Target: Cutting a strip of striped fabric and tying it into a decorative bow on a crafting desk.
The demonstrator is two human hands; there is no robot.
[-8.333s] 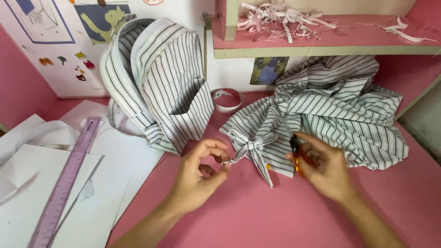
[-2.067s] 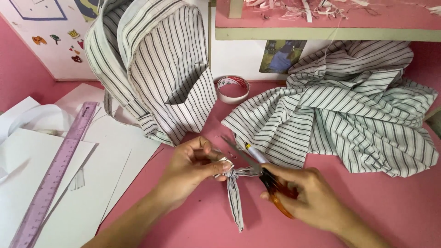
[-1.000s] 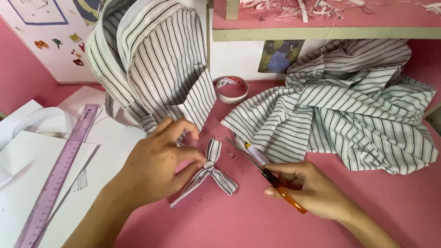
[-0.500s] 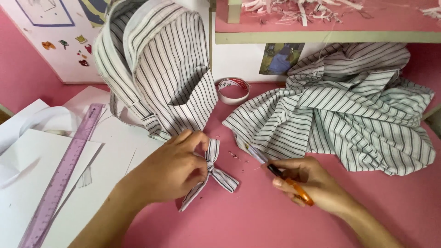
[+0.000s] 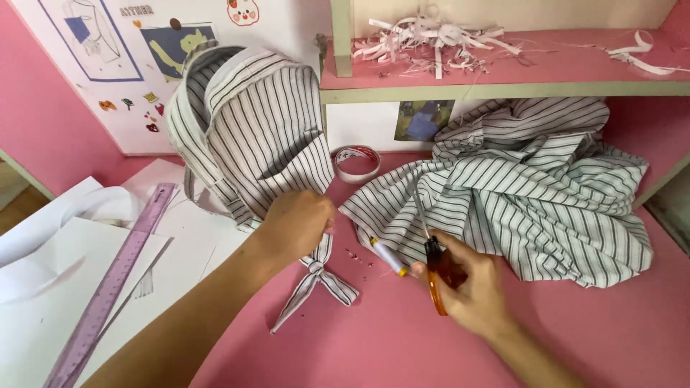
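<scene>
Now the left hand (image 5: 298, 224) pinches the striped fabric bow (image 5: 316, 280) against the pink table (image 5: 402, 345) to pin it, while right hand (image 5: 467, 287) fingers curl round orange-handled scissors (image 5: 435, 269), blades pointing far.

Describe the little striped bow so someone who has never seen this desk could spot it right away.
Start at the pink table and find the striped bag standing at its back left. Just below the bag, under the left hand, lies the striped bow. Unlike the big crumpled striped cloth to the right, it is small, knotted in the middle, with two flat tails.
</scene>
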